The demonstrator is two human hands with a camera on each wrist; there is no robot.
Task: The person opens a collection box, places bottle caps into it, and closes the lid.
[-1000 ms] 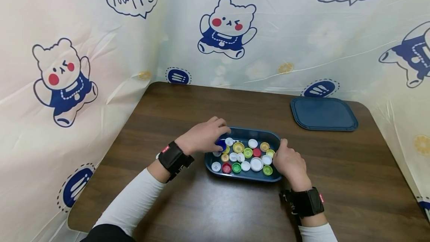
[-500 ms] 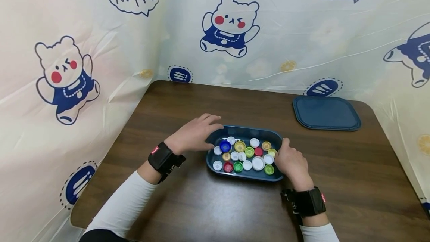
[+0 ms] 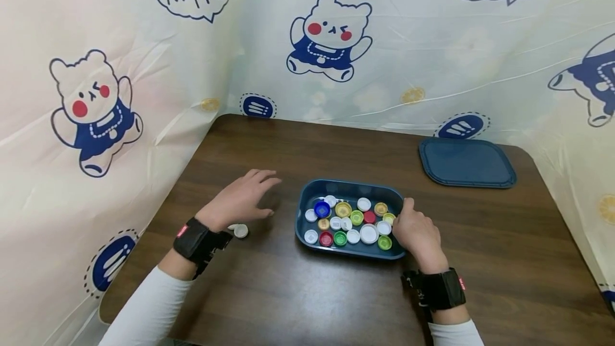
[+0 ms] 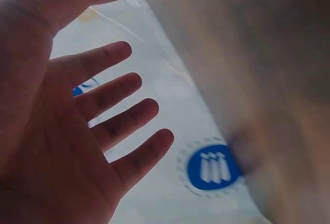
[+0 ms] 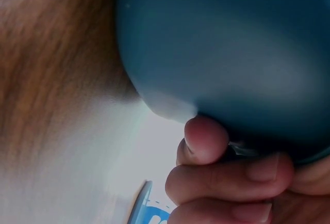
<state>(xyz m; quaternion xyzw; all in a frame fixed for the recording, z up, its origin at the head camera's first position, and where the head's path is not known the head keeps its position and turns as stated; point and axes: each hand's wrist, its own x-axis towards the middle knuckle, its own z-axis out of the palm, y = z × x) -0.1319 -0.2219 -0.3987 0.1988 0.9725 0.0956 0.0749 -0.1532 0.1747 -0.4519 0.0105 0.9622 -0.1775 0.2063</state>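
Observation:
A dark blue tray (image 3: 348, 188) with rounded corners stands on the table and holds several bottle caps in white, yellow, green, red and blue. The blue cap (image 3: 322, 209) lies at its left end. My right hand (image 3: 417, 231) grips the tray's right rim; in the right wrist view its curled fingers (image 5: 227, 177) are against the tray's outer side. To the left of the tray, my left hand (image 3: 235, 202) hovers with fingers spread and nothing held, as the left wrist view shows too. Beneath its wrist lies a white cap (image 3: 241, 230) on the table, beside another whitish piece partly hidden.
A second flat blue tray or lid (image 3: 467, 162) lies at the back right of the brown wooden table (image 3: 298, 303). Patterned cloth (image 3: 192, 57) hangs around the table's back and sides.
My left hand has let go of the blue cap in the tray and moved left, away from the tray. A white cap on the table has come into sight. My right hand stays on the rim.

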